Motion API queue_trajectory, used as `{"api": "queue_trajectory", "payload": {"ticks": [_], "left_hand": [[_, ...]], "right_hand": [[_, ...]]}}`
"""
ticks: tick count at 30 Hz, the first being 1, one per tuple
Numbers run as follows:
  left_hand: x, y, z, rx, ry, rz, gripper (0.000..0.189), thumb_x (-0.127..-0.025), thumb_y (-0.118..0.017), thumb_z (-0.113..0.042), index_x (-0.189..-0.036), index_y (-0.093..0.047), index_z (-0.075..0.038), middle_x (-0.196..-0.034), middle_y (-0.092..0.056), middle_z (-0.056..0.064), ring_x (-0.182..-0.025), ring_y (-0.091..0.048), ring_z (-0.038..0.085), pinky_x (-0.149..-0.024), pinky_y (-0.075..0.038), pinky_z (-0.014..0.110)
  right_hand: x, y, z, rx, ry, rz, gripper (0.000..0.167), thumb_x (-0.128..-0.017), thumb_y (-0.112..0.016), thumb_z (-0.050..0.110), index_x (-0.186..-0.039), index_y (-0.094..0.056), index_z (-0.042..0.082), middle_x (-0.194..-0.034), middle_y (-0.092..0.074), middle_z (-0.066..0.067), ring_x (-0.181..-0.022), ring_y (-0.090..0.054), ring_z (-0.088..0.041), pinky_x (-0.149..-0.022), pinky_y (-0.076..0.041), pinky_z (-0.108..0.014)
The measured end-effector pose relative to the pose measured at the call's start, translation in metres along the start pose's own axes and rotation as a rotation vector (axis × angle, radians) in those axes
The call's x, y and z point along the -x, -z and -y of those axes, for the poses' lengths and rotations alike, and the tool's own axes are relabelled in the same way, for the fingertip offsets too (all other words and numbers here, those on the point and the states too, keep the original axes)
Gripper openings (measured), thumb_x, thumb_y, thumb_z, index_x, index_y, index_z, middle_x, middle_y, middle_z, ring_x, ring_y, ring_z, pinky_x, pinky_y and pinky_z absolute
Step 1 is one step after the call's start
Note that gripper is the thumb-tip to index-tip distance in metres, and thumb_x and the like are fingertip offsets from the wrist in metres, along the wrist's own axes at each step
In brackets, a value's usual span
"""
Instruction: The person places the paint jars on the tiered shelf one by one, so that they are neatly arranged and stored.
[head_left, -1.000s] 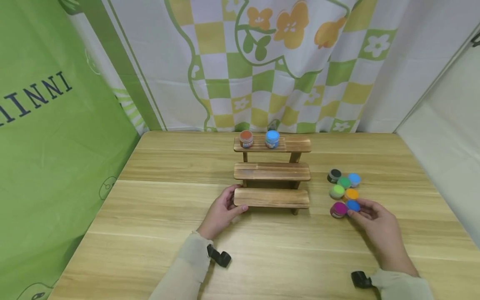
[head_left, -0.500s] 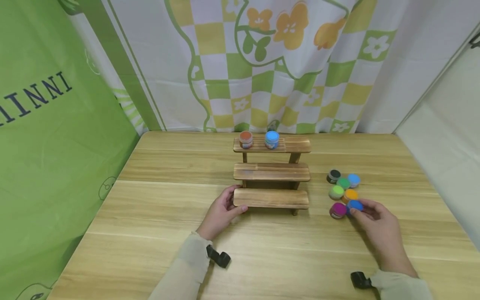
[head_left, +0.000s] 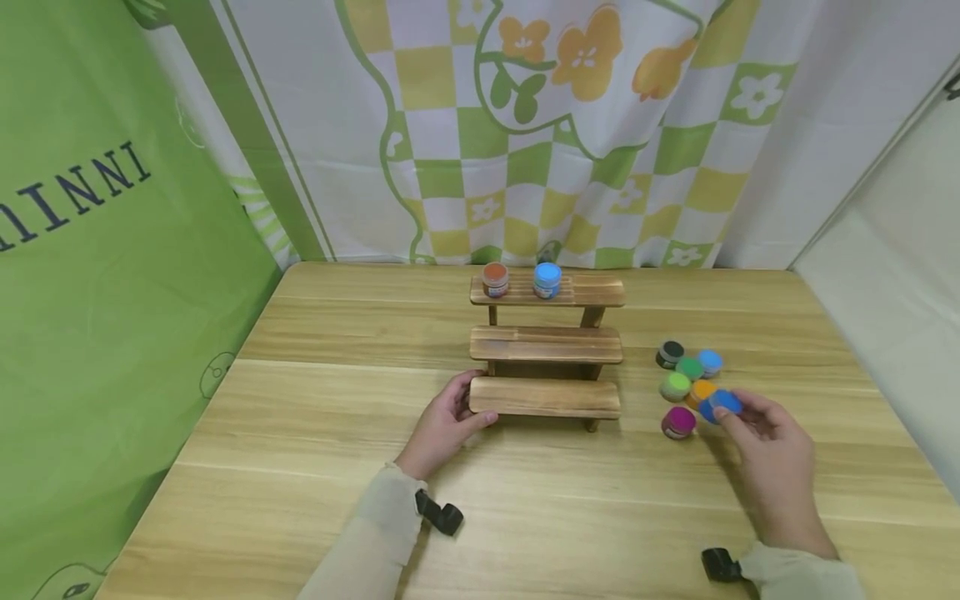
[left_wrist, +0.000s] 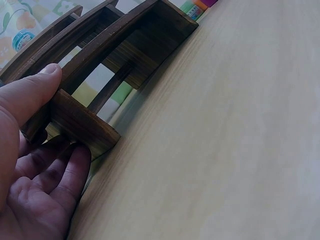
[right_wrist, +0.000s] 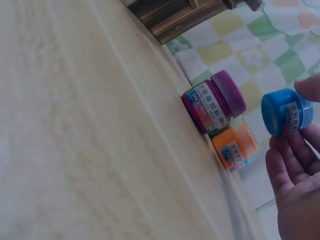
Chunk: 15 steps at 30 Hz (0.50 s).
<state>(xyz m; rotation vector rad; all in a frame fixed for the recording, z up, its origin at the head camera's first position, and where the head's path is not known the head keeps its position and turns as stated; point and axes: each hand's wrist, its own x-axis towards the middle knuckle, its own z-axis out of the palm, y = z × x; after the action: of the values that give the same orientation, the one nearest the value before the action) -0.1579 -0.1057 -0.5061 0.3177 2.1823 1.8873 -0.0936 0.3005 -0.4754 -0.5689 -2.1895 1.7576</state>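
A three-tier wooden stand (head_left: 546, 396) stands mid-table. My left hand (head_left: 450, 425) grips the left end of its lowest shelf; the left wrist view shows the thumb on top and the fingers (left_wrist: 75, 170) around the side support. Between thumb and fingers, my right hand (head_left: 772, 454) pinches a blue paint jar (right_wrist: 286, 111), held off the table and tilted. Close by stand a magenta paint jar (head_left: 678, 422) and an orange paint jar (right_wrist: 235, 146). On the top shelf sit a red-brown paint jar (head_left: 495, 280) and a light blue paint jar (head_left: 547, 281).
Behind the orange jar are a light green jar (head_left: 675, 386), a dark green jar (head_left: 689, 368), a black jar (head_left: 670, 354) and another light blue jar (head_left: 709, 362). A patterned curtain (head_left: 562, 167) hangs along the table's back edge, and green fabric (head_left: 112, 292) hangs at left.
My right hand has lifted the blue jar off the table and drawn it slightly right, away from the magenta jar. The left hand keeps its grip on the stand.
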Motion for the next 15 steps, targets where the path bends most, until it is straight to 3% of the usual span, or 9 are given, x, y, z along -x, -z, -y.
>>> {"api": "queue_trajectory", "payload": {"ticks": [9,15], "left_hand": [[-0.002,0.0,0.003,0.011,-0.014,0.008,0.07,-0.09,-0.077,-0.019,-0.15,-0.041,-0.013,-0.143,-0.055,0.009,-0.12,-0.06,0.025,-0.098,-0.052,0.035],[-0.001,0.0,0.001,0.011,-0.007,0.006,0.071,-0.09,-0.077,-0.019,-0.15,-0.041,-0.013,-0.144,-0.055,0.009,-0.118,-0.06,0.025,-0.096,-0.053,0.033]], "right_hand": [[0.0,-0.006,0.013,0.147,0.089,0.02,0.041,-0.093,-0.075,0.022,-0.13,-0.063,0.008,-0.108,-0.061,0.02,-0.099,-0.058,0.004,-0.082,-0.047,-0.004],[-0.001,-0.015,0.021,0.164,0.162,0.053,0.041,-0.093,-0.075,0.022,-0.127,-0.063,0.004,-0.11,-0.06,0.016,-0.099,-0.059,0.004,-0.084,-0.048,-0.006]]}}
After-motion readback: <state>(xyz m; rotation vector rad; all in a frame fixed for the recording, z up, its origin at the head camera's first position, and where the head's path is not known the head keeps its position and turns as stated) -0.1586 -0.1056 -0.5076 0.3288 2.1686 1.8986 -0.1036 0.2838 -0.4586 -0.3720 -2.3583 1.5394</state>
